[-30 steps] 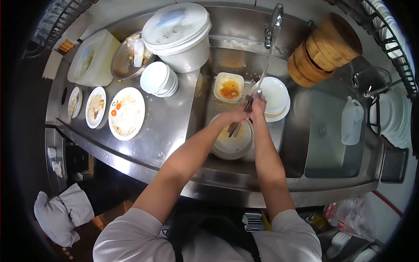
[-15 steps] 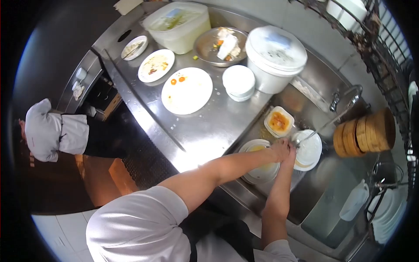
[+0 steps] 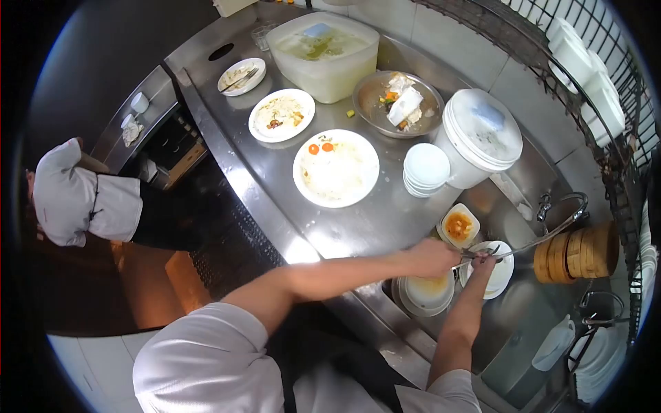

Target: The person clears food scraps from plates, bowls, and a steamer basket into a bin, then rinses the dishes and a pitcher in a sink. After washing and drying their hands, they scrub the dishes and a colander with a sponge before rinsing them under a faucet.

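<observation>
My left hand (image 3: pixel 435 259) is closed around thin metal cutlery (image 3: pixel 468 255) over the sink, its exact kind too small to tell. My right hand (image 3: pixel 484 262) is closed on the cutlery's other end, just under the tip of the faucet spout (image 3: pixel 529 245). Below the hands lies a white oval plate (image 3: pixel 501 277). A square white bowl with orange sauce (image 3: pixel 458 226) sits just beyond my left hand. Under my left forearm, stacked dirty dishes (image 3: pixel 425 294) rest in the sink.
On the steel counter are food-stained plates (image 3: pixel 336 180), a small plate with a fork (image 3: pixel 241 76), a scrap bowl (image 3: pixel 368 113), stacked small dishes (image 3: pixel 426 166), a lidded bucket (image 3: pixel 475 155) and a plastic tub (image 3: pixel 323 72). Bamboo steamers (image 3: pixel 575 255) stand right; another person (image 3: pixel 86 196) stands left.
My hands have moved apart, the left staying left of the right, and metal cutlery now shows between them. The view has shifted, so the counter things appear further right and lower.
</observation>
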Available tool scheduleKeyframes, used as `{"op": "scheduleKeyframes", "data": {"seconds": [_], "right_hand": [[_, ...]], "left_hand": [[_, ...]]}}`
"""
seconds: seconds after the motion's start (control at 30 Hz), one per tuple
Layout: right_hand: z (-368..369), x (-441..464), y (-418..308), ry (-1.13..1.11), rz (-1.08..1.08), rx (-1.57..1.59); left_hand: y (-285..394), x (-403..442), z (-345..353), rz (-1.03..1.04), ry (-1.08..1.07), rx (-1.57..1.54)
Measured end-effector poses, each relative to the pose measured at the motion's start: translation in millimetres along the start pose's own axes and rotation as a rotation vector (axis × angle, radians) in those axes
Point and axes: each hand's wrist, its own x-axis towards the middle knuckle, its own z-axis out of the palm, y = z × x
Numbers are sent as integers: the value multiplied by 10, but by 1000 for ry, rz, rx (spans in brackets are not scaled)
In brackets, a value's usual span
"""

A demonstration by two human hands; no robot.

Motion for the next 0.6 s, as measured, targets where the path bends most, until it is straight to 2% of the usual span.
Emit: {"op": "scheduleKeyframes", "data": {"seconds": [0.03, 0.07, 0.1, 0.13, 0.17, 0.2, 0.27, 0.3, 0.4, 0.5, 0.53, 0.6], "right_hand": [[114, -150, -24, 35, -21, -22], [223, -394, -87, 75, -44, -43], [318, -619, -114, 123, -70, -64], [253, -679, -120, 139, -77, -26], [185, -816, -103, 191, -145, -34], [116, -957, -76, 243, -213, -46], [208, -1285, -41, 303, -337, -58], [224, -1517, -47, 324, -391, -70], [520, -1963, -131, 375, -537, -183], [1417, -2828, -134, 317, -702, -275], [1655, -3028, -88, 287, -745, -309], [1979, -3225, 1, 224, -789, -334]], "left_hand": [[-181, -220, -254, -13, 46, -91], [-346, -513, -616, -80, 218, -255], [-917, -656, -621, -91, 395, -82], [-1282, -839, -939, -292, 500, -135], [-1852, -927, -1195, -394, 583, -171], [-2379, -969, -1535, -555, 554, -42], [-2985, -904, -2026, -614, 600, 129], [-3250, -843, -2038, -670, 625, 227], [-3729, -690, -1915, -475, 625, 408], [-3942, -595, -2007, -524, 217, 198], [-3844, -686, -2135, -523, 162, 96], [-3709, -733, -2221, -489, 219, 61]]}}
